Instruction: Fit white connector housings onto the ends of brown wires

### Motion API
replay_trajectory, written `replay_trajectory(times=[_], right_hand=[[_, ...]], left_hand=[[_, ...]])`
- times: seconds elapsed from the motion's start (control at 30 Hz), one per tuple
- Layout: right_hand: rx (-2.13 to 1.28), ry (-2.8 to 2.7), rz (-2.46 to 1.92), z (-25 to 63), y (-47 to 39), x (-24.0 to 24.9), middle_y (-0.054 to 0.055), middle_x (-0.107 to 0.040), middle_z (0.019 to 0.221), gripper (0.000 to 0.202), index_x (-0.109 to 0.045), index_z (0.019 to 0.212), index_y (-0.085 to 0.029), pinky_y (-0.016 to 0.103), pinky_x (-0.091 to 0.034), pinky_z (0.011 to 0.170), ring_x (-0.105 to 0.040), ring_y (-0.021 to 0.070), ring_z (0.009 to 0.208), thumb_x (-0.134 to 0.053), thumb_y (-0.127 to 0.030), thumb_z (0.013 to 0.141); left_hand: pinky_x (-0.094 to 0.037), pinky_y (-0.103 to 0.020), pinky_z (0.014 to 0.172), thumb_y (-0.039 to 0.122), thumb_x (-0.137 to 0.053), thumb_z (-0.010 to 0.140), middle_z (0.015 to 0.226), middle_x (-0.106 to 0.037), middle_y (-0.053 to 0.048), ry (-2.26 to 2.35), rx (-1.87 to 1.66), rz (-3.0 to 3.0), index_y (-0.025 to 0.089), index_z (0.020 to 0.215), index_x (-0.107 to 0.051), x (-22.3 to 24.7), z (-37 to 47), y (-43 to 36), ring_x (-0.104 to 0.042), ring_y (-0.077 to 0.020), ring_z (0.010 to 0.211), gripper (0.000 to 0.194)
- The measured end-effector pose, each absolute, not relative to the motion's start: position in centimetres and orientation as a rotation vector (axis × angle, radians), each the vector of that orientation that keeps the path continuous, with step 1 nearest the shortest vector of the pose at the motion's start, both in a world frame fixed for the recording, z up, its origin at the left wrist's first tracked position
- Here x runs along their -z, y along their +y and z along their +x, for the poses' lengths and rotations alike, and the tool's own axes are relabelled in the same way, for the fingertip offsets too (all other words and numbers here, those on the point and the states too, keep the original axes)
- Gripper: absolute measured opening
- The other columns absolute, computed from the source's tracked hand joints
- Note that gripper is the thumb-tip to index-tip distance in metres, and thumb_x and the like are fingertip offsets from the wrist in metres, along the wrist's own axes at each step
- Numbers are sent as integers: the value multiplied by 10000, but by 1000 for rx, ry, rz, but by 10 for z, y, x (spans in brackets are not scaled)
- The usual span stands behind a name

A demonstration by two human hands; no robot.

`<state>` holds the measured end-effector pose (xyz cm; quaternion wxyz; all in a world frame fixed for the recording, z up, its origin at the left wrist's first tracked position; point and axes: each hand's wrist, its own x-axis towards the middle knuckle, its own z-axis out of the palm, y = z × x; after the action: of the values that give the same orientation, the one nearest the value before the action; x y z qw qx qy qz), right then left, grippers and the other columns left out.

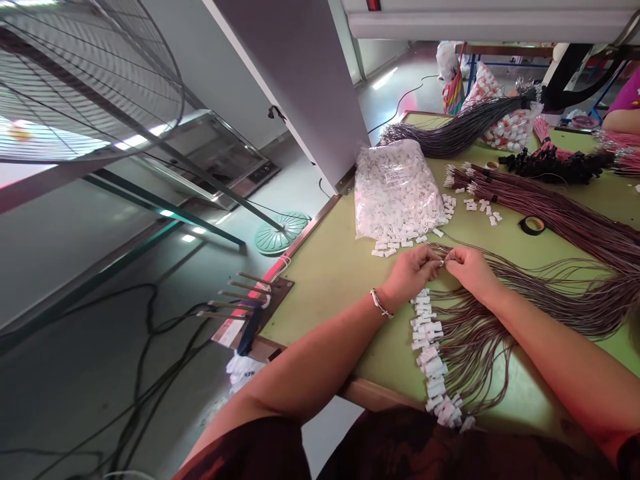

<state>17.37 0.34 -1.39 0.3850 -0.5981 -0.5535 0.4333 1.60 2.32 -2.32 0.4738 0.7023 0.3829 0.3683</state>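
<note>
My left hand [413, 272] and my right hand [471, 268] meet at the fingertips over the table, both closed in a pinch. A small white connector [442, 263] shows between them, mostly covered by my left fingers. My right fingers pinch a thin brown wire at the connector; its end is hidden. Below my hands lies a column of wires fitted with white connectors [429, 340]. Their brown wires [473, 340] run right, under my right forearm, into a thick bundle. Just beyond my hands, loose white connectors [384, 249] lie before a clear bag of connectors [397, 190].
Farther right are a bundled brown harness [550, 207], a black tape roll [532, 225] and black-ended pink wires [555, 165]. Dark wires [450, 130] lie at the back. A pegged bracket [255, 303] sits on the left edge; a fan [90, 80] stands left. Another person's arm [623, 120] shows far right.
</note>
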Motion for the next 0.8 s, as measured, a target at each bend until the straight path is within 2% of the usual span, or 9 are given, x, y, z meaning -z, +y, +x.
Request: replay_trajectory(times=[0.2, 0.37, 0.5, 0.57, 0.67, 0.73, 0.8], right_hand=[[-1126, -1439, -1495, 177, 4, 13, -53, -434, 523, 171, -537, 611, -174, 225, -290, 489, -359, 91, 505, -551, -331, 679], [-1055, -1349, -1452, 182, 5, 14, 11, -605, 654, 292, -641, 721, -165, 242, -396, 553, -514, 127, 598, -593, -453, 737], [-1180, -1163, -1447, 183, 8, 17, -12, -575, 602, 386, -670, 893, -154, 224, -315, 431, -409, 83, 456, -629, -495, 717], [-1186, -1186, -1419, 182, 8, 17, -27, -545, 570, 409, -673, 929, -149, 220, -270, 416, -363, 75, 442, -631, -497, 718], [-1179, -1246, -1382, 181, 5, 16, -15, -578, 593, 412, -661, 981, -150, 224, -280, 437, -374, 84, 459, -571, -488, 764], [-1155, -1326, -1423, 179, 3, 16, -2, -614, 618, 362, -656, 952, -156, 229, -294, 449, -380, 87, 454, -555, -453, 771], [-1110, -1423, -1469, 177, 2, 16, 9, -632, 622, 269, -653, 841, -161, 233, -312, 464, -410, 95, 464, -563, -400, 757]], left_hand=[[-439, -202, 510, 214, -547, 814, 587, -563, 19, 989, -845, 1649, 157, 769, -560, 20, 6, 29, -540, -89, 528, 74], [-454, -215, 561, 217, -635, 760, 663, -645, -10, 794, -588, 2002, 183, 731, -656, 1, -3, 16, -564, -111, 582, 49], [-495, -244, 695, 254, -734, 693, 741, -691, -37, 363, -491, 2160, 230, 772, -715, -17, -6, 5, -615, -152, 689, 85], [-487, -263, 694, 275, -697, 734, 705, -669, -45, 536, -600, 2211, 226, 712, -703, -21, -13, 11, -605, -161, 669, 53], [-446, -300, 629, 256, -589, 805, 662, -618, -65, 1345, -688, 2234, 187, 648, -649, -19, -28, 32, -567, -184, 624, 182], [-435, -318, 650, 213, -581, 791, 748, -633, -94, 1653, -536, 2253, 167, 734, -652, -15, -35, 45, -585, -223, 706, 102], [-434, -325, 666, 171, -558, 782, 817, -639, -122, 1734, -353, 2307, 150, 804, -653, -9, -38, 51, -597, -250, 763, 100]])
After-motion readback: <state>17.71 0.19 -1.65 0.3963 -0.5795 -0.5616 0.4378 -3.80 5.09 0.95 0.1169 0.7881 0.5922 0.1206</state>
